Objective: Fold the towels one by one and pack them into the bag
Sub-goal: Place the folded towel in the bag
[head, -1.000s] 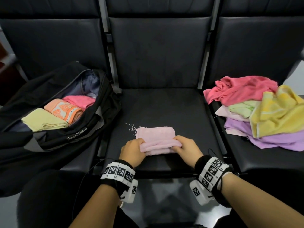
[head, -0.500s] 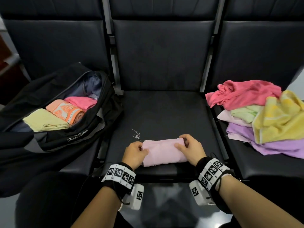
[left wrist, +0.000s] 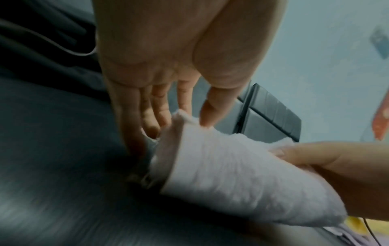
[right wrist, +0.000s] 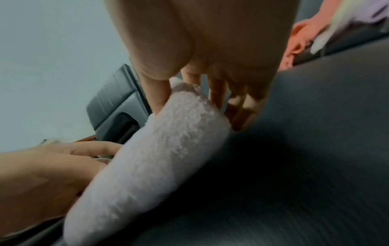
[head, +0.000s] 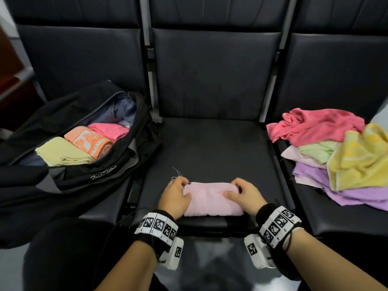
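Note:
A pale pink towel (head: 210, 200), folded into a narrow thick bundle, lies near the front edge of the middle seat (head: 210, 148). My left hand (head: 175, 195) grips its left end and my right hand (head: 243, 194) its right end. In the left wrist view the towel (left wrist: 231, 174) sits between the thumb (left wrist: 210, 106) above and the fingers beyond. The right wrist view shows the towel (right wrist: 157, 158) pinched the same way under the thumb (right wrist: 155, 93). The open black bag (head: 84, 177) lies on the left seat.
In the bag lie a folded yellow-green towel (head: 63, 153), an orange patterned one (head: 90, 141) and a pink one (head: 109, 129). A loose pile of towels (head: 336, 154), pink, green, yellow and purple, covers the right seat. Seat backs rise behind.
The pink towel has been folded over once more into a narrower bundle and sits closer to the seat's front edge. Both hands have shifted from its near edge to its two ends.

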Demonstrator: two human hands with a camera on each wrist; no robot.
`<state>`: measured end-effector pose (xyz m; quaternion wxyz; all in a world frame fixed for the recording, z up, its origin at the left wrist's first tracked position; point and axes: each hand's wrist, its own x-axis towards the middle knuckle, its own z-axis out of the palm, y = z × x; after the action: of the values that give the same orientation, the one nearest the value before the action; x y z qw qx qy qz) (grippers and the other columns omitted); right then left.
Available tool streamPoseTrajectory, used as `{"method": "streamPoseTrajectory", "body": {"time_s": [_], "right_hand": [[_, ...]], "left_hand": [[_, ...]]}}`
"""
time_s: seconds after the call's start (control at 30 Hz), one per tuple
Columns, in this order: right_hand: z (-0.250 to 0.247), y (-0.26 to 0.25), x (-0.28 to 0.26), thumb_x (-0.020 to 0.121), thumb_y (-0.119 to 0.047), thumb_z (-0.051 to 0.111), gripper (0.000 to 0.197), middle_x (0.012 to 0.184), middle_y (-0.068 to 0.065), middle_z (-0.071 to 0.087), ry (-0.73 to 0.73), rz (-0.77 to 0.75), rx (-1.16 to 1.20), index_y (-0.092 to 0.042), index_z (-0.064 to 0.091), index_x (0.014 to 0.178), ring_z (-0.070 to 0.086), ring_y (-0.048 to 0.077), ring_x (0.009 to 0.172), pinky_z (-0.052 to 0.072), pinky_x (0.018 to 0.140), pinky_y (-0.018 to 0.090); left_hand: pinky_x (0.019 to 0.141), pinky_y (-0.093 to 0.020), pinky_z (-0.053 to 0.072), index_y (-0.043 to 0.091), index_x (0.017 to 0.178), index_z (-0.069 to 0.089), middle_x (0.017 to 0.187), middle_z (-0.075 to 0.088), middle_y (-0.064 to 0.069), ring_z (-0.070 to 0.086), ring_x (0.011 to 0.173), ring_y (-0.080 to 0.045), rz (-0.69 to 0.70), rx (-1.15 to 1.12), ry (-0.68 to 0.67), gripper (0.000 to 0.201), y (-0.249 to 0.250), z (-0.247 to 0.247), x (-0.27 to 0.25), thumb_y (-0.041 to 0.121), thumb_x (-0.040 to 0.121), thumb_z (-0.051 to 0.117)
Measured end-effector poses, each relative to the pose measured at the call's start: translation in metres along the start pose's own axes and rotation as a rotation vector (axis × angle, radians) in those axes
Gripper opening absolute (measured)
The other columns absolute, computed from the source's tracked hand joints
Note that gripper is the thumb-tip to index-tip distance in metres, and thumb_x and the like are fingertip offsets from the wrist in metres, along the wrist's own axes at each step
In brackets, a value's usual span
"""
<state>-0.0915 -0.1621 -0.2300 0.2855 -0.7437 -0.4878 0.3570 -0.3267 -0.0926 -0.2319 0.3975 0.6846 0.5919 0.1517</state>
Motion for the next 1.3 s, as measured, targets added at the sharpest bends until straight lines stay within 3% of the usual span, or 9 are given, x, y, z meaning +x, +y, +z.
{"method": "streamPoseTrajectory", "body": {"time_s": [0.17,0.23,0.37,0.47,0.57,0.77,0.97,1.13,1.3], "right_hand": [[-0.024,-0.058,-0.013,0.069,-0.026,0.079,0.024,0.072,-0.016,0.059,-0.011,-0.36,-0.024,-0.028,0.059,0.082,0.052,0.002,0.066,0.042,0.061,0.018],[-0.029,-0.082,-0.02,0.069,-0.032,0.075,0.026,0.082,-0.012,0.064,-0.086,-0.48,-0.116,-0.031,0.06,0.089,0.059,0.005,0.076,0.049,0.069,0.025],[-0.033,-0.107,-0.027,0.074,-0.039,0.068,0.028,0.096,-0.012,0.066,-0.132,-0.605,-0.292,-0.034,0.061,0.101,0.063,0.007,0.091,0.052,0.078,0.037],[-0.028,-0.108,-0.027,0.074,-0.035,0.072,0.045,0.11,-0.019,0.066,-0.013,-0.567,-0.116,-0.038,0.059,0.116,0.062,0.002,0.105,0.051,0.09,0.026],[-0.02,-0.1,-0.021,0.076,-0.032,0.079,0.065,0.116,-0.021,0.063,0.066,-0.373,0.161,-0.038,0.049,0.134,0.06,-0.002,0.111,0.048,0.092,0.015],[0.011,-0.103,-0.004,0.069,-0.035,0.085,0.056,0.115,0.0,0.072,-0.214,-0.171,0.429,-0.022,0.062,0.119,0.07,0.022,0.107,0.059,0.084,0.038],[0.039,-0.142,0.022,0.07,-0.023,0.085,0.057,0.114,0.007,0.072,-0.263,-0.162,0.439,-0.014,0.059,0.119,0.07,0.026,0.104,0.058,0.087,0.053],[0.075,-0.196,0.049,0.072,-0.028,0.083,0.053,0.113,-0.001,0.071,-0.331,-0.224,0.336,-0.021,0.058,0.118,0.07,0.018,0.103,0.061,0.083,0.044],[0.113,-0.262,0.081,0.076,-0.017,0.081,0.038,0.103,-0.006,0.071,-0.334,-0.328,0.244,-0.023,0.058,0.106,0.07,0.013,0.095,0.059,0.077,0.034]], "left_hand": [[0.115,-0.029,0.031,0.031,0.144,0.043,0.144,0.04,0.011,0.036,0.132,-0.01,0.29,-0.008,-0.153,0.087,0.033,-0.015,-0.01,0.026,0.065,0.08],[0.109,-0.028,0.036,0.031,0.139,0.049,0.137,0.049,0.012,0.045,0.126,-0.008,0.381,-0.012,-0.197,0.085,0.042,-0.02,-0.014,0.036,0.061,0.083],[0.074,-0.025,0.045,0.023,0.097,0.063,0.091,0.064,0.008,0.06,0.084,-0.006,0.4,-0.093,-0.188,0.031,0.048,-0.02,-0.022,0.02,0.071,0.079],[0.065,-0.025,0.046,0.021,0.088,0.064,0.08,0.066,0.01,0.057,0.071,-0.002,0.342,-0.222,-0.164,0.019,0.047,-0.023,-0.022,0.018,0.076,0.079],[0.08,-0.039,0.055,0.011,0.099,0.07,0.096,0.075,-0.005,0.069,0.091,-0.016,0.273,-0.485,-0.155,0.02,0.043,-0.031,-0.018,0.016,0.082,0.078],[0.087,-0.039,0.059,0.02,0.115,0.07,0.114,0.074,-0.01,0.071,0.107,-0.027,0.167,-0.936,-0.227,0.031,0.029,-0.049,-0.007,0.025,0.085,0.076],[0.086,-0.034,0.059,0.018,0.12,0.066,0.114,0.074,-0.006,0.071,0.107,-0.023,0.1,-0.952,-0.196,0.027,0.005,-0.085,0.002,0.017,0.093,0.069],[0.077,-0.025,0.058,0.017,0.12,0.065,0.109,0.075,0.003,0.072,0.1,-0.012,0.074,-0.883,0.005,0.029,-0.017,-0.138,0.011,0.014,0.092,0.07],[0.082,-0.036,0.056,0.017,0.107,0.066,0.095,0.071,-0.001,0.068,0.087,-0.014,-0.005,-0.624,0.268,0.021,-0.058,-0.214,0.026,0.017,0.088,0.073]]}}
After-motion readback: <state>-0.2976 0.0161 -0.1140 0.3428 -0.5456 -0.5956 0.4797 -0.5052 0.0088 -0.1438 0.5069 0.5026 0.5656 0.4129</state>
